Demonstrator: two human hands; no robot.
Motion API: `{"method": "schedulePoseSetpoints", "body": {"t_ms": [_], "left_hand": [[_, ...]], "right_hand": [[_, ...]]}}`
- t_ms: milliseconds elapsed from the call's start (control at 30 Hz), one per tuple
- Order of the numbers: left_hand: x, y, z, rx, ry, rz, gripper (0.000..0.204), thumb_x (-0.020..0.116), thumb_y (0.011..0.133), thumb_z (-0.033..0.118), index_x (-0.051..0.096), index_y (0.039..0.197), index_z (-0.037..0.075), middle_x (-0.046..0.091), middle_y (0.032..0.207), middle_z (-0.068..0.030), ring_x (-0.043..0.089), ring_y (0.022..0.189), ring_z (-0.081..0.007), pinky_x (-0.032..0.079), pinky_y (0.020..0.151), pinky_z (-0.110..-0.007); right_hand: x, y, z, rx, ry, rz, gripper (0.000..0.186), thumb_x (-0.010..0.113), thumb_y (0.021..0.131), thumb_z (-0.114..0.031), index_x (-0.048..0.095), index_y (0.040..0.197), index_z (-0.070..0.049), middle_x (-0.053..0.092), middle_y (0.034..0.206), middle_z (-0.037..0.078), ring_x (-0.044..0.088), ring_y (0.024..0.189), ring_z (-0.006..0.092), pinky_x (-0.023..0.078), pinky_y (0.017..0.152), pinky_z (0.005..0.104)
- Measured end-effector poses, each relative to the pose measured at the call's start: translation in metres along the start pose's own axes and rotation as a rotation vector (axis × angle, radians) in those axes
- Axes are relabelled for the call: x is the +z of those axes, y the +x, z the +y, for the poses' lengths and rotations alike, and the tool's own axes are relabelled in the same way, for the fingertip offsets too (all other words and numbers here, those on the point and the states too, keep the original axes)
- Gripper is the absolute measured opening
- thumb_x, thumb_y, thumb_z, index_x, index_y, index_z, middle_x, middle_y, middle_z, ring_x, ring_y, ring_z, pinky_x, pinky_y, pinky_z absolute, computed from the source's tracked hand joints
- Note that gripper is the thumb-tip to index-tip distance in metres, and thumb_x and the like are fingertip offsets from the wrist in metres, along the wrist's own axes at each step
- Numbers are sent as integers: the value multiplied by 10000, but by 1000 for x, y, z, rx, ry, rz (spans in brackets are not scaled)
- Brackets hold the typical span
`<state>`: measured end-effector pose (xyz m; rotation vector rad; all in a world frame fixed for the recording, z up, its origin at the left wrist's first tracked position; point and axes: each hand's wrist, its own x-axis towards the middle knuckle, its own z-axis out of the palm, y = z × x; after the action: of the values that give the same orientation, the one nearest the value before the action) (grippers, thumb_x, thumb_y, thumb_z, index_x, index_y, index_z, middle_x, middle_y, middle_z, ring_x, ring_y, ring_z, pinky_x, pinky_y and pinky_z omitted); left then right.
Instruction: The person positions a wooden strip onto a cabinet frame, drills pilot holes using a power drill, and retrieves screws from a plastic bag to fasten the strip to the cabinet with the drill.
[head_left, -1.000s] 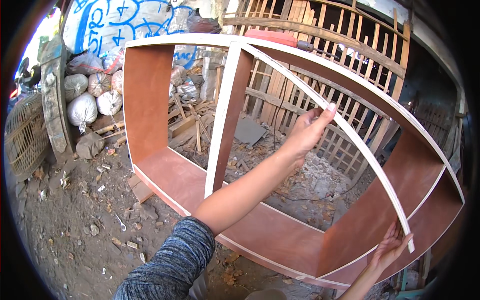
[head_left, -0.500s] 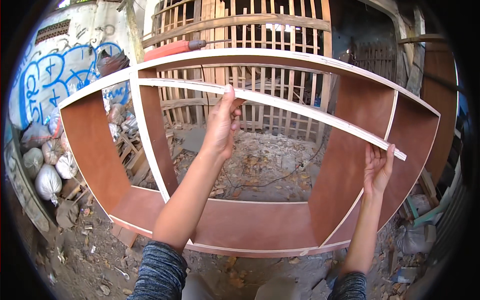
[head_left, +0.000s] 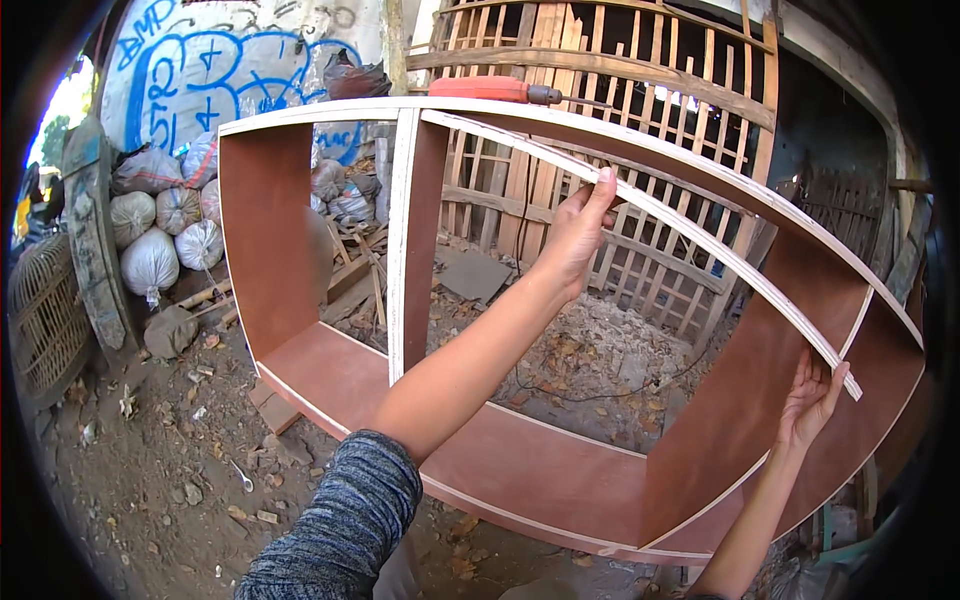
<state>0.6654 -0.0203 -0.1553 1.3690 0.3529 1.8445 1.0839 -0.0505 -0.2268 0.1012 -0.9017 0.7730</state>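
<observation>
A long, narrow board [head_left: 690, 227] with a pale edge is held across the open middle of a brown wooden cabinet frame [head_left: 550, 492]. My left hand [head_left: 578, 232] is closed on it near its middle, thumb on the pale edge and fingers beneath. Close to its right end, my right hand [head_left: 806, 402] grips it from below. The board's left end meets the left upright divider [head_left: 403, 240] just under the frame's top panel. Its right end crosses in front of the right divider [head_left: 858, 322]. Some fingers of both hands are hidden.
A red tool [head_left: 480, 90] with a dark collar and long thin shaft lies on the frame's top. Behind stands a wooden slat lattice [head_left: 600, 82]. Stuffed sacks [head_left: 150, 264] and a woven cage [head_left: 48, 312] are at left. A dark cable [head_left: 580, 398] crosses the littered dirt ground.
My view has turned to the left, so the frame sits further right and tilted. The board's left end has risen closer to the top panel. Both hands keep their hold.
</observation>
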Motion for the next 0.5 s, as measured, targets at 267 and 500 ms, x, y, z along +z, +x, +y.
{"method": "schedulePoseSetpoints", "body": {"t_ms": [267, 500], "left_hand": [[11, 9, -8, -60, 43, 85, 422, 637, 907, 554, 643, 1152, 210, 617, 952, 70, 440, 749, -48, 313, 643, -228], [44, 27, -11, 51, -89, 4, 622, 674, 866, 591, 563, 1259, 122, 606, 1025, 23, 437, 750, -40, 322, 601, -193]], "right_hand": [[7, 20, 2, -56, -154, -16, 391, 543, 1019, -286, 489, 1325, -50, 557, 1239, 94, 537, 1201, 265, 405, 1118, 471], [30, 60, -3, -44, -209, -14, 631, 655, 909, -494, 468, 1269, -11, 535, 1257, 148, 538, 1212, 268, 461, 1077, 390]]}}
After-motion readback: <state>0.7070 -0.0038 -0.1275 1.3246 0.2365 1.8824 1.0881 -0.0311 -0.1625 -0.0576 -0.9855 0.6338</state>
